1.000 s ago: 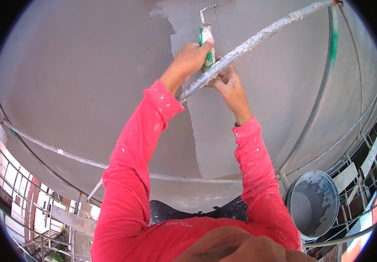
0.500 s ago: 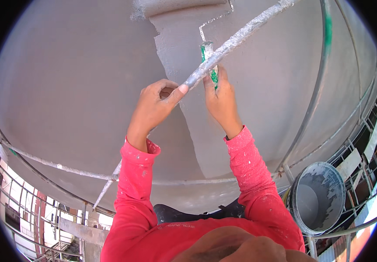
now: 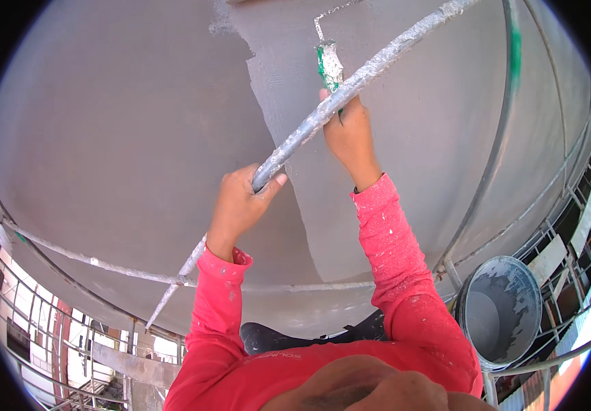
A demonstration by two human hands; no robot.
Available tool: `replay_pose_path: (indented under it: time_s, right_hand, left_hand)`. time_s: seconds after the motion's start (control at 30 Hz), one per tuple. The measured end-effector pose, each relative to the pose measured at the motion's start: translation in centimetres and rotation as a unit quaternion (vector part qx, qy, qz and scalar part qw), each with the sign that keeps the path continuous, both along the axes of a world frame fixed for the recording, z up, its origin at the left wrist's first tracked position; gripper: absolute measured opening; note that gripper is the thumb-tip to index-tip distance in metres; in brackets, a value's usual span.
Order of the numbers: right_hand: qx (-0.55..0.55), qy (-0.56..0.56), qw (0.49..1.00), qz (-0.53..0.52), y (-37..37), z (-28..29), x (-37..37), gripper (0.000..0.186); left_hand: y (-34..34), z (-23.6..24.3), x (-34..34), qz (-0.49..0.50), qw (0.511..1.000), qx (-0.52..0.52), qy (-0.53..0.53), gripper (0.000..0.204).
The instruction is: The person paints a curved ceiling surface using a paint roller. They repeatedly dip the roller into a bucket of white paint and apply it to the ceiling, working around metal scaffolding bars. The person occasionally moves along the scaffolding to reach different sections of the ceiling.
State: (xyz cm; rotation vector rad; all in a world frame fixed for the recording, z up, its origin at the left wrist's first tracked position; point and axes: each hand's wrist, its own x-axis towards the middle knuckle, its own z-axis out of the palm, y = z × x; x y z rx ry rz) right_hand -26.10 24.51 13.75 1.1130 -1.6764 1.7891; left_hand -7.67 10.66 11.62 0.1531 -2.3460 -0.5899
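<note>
My right hand is closed round the handle of a paint roller, green and caked in pale paint. Part of that handle is hidden behind a slanting, paint-crusted scaffold pipe, which crosses nearer to me. The roller's bent wire frame runs up to the top edge, where only a sliver of its sleeve shows. Lower down, my left hand is wrapped round the same pipe. Behind both hands spreads a large grey wall, with a lighter, freshly coated band to the right of a ragged edge.
At my lower right stands a bucket with grey paint inside and on its walls. A horizontal pipe crosses low in front of the wall. Another upright, curved pipe stands at the right. Metal railings bound the lower left.
My right hand has pushed the roller upward, so its sleeve has nearly left the view. My left hand has slid down the pipe and closed more fully round it.
</note>
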Motion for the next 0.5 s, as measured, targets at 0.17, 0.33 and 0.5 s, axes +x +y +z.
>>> replay_pose_path:
  time_s: [0.17, 0.33, 0.5]
  right_hand:
    - [-0.03, 0.005, 0.999, -0.018, 0.3, -6.5, 2.8, 0.044]
    - [0.1, -0.081, 0.991, -0.045, 3.2, -17.3, 5.9, 0.044]
    - [0.179, -0.127, 0.973, -0.075, 6.8, -27.6, 9.8, 0.027]
  left_hand:
    - [-0.6, -0.8, 0.7, 0.037, 0.998, -0.048, -0.005, 0.042]
    - [0.0, -1.8, 1.6, 0.096, 0.994, -0.059, 0.007, 0.04]
    - [-1.5, -4.6, 3.2, 0.157, 0.974, -0.148, 0.072, 0.043]
